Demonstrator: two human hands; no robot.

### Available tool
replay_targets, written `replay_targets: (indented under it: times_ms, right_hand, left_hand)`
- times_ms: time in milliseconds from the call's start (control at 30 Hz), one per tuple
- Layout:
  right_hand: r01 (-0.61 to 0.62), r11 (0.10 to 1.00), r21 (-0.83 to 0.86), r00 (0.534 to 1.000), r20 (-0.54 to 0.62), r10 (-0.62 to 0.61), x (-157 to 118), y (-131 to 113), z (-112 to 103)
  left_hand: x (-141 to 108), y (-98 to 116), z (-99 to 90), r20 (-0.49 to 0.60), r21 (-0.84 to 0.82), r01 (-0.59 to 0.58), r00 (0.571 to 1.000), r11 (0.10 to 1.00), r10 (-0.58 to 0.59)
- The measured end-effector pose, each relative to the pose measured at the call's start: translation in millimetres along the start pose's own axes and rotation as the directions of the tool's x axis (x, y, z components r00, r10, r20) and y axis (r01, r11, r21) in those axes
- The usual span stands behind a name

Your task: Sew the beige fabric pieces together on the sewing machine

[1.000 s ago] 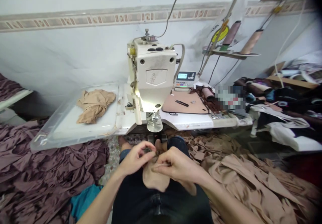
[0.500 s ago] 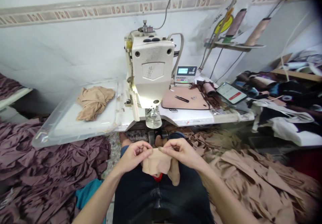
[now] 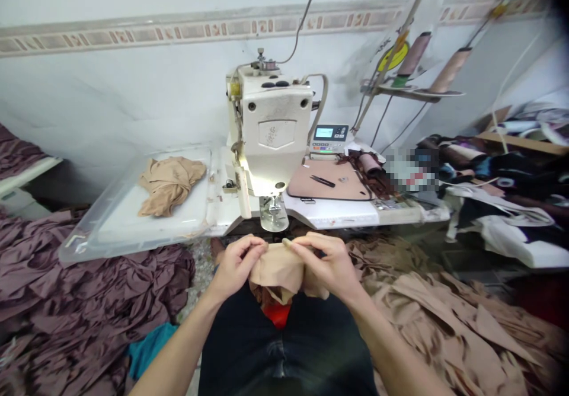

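Both hands hold a piece of beige stretch fabric (image 3: 275,268) above my lap, at the edge of the sewing table. My left hand (image 3: 235,265) pinches its left side between thumb and fingers. My right hand (image 3: 326,262) pinches its right side, with the fingertips at the top edge. Below the fabric, a small red item (image 3: 276,314) shows against my dark jeans (image 3: 284,360), partly hidden by the folds. The presser foot of the white sewing machine (image 3: 271,129) is just beyond my hands, apart from them.
A clear plastic tray (image 3: 133,233) holds a beige fabric bundle (image 3: 169,185) left of the machine. A pink mat (image 3: 329,185) with small black tweezers (image 3: 322,181) lies to the right. Mauve fabric (image 3: 89,289) and beige fabric (image 3: 444,307) heap on either side of me.
Both hands have risen toward the machine with the beige fabric between them. The fabric now bunches differently, and more of the red item shows below it.
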State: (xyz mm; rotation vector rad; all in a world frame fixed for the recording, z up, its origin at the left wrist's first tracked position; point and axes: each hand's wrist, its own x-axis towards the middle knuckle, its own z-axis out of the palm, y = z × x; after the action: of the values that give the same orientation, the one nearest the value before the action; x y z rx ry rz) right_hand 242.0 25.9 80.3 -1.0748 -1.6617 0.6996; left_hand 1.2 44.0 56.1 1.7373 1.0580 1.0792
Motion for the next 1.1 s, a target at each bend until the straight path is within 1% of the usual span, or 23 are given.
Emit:
replay_targets:
  times_ms: [100,167,233,300,433,567,633,767,933,1100]
  right_hand:
    - [-0.122,0.988,0.095,0.99,-0.058,0.128,11.6,12.7,5.6]
    - [-0.198,0.966,0.168,0.976,-0.061,0.21,18.3,21.2,8.6]
    - [-0.238,0.943,0.232,0.965,-0.051,0.256,23.4,27.6,10.6]
    - [-0.25,0.927,0.279,0.96,-0.056,0.276,26.9,31.2,11.7]
    - [-0.237,0.913,0.332,0.952,-0.109,0.286,32.1,34.5,11.6]
    - [-0.222,0.917,0.331,0.946,-0.154,0.285,37.7,41.1,8.5]
    - [-0.218,0.925,0.311,0.946,-0.166,0.278,40.2,45.5,6.6]
    - [-0.194,0.935,0.298,0.955,-0.16,0.25,45.1,51.1,5.3]
    - [-0.172,0.948,0.268,0.957,-0.183,0.225,52.4,54.4,6.4]
    - [-0.165,0.944,0.286,0.955,-0.194,0.226,54.3,60.6,7.4]
  left_hand:
    - [12.5,2.8,4.0,-0.057,-0.106,0.081,0.995,0.991,-0.087]
    - [20.3,3.1,5.7,-0.102,-0.131,0.113,0.987,0.985,-0.127]
    - [26.9,3.7,6.6,-0.156,-0.148,0.136,0.975,0.98,-0.159]
    - [32.6,5.9,7.1,-0.195,-0.184,0.142,0.965,0.973,-0.177]
    - [43.7,13.7,9.3,-0.202,-0.249,0.116,0.965,0.962,-0.168]
    - [53.7,17.5,14.4,-0.254,-0.23,0.098,0.954,0.968,-0.157]
    - [56.8,16.2,16.9,-0.278,-0.219,0.099,0.947,0.971,-0.159]
    - [61.3,9.7,17.9,-0.286,-0.214,0.107,0.944,0.971,-0.167]
    - [69.4,2.1,13.7,-0.308,-0.189,0.07,0.943,0.98,-0.127]
    - [74.0,-2.1,15.5,-0.307,-0.226,0.06,0.943,0.972,-0.129]
